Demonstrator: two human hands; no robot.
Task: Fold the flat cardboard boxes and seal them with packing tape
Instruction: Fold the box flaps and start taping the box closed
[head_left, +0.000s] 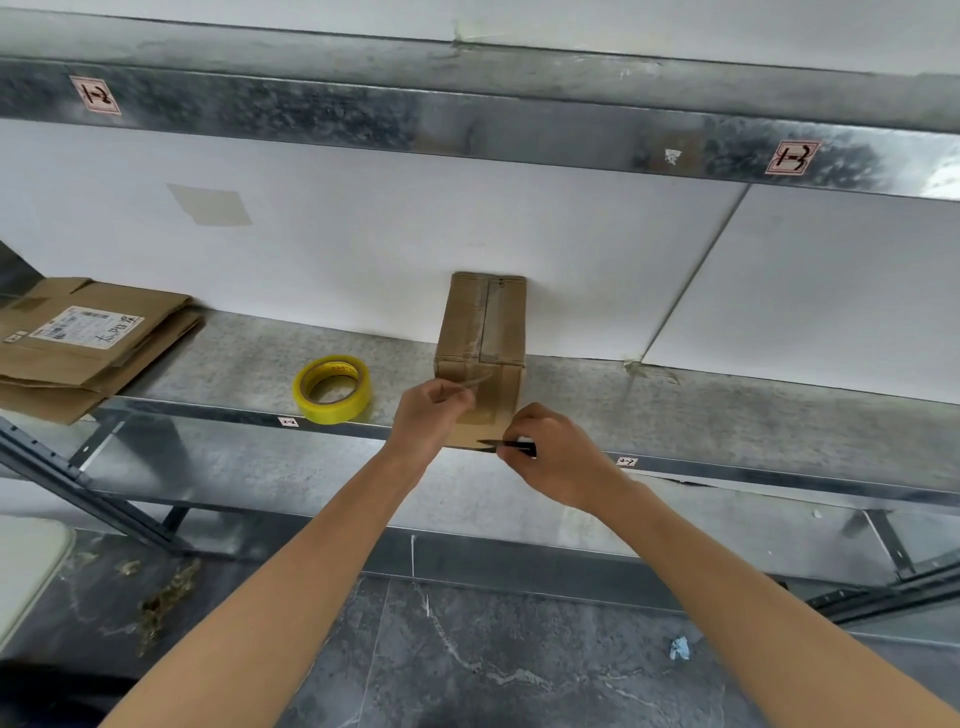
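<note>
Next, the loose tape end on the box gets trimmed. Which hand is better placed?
Right, probably. The right hand grips the black cutter at the cardboard box front's lower edge, while the left hand pinches the tape end.

One wide-angle camera, worn on the person's head, looks forward and down at a metal shelf (727, 405) set against a white wall (363, 249). It stands close: the cardboard box (483, 332) sits mid-frame within reach of the left hand (428, 415) and right hand (556, 457). An upper shelf (363, 109) bows across the far top; dark floor (467, 649) fills the near edge.
</note>
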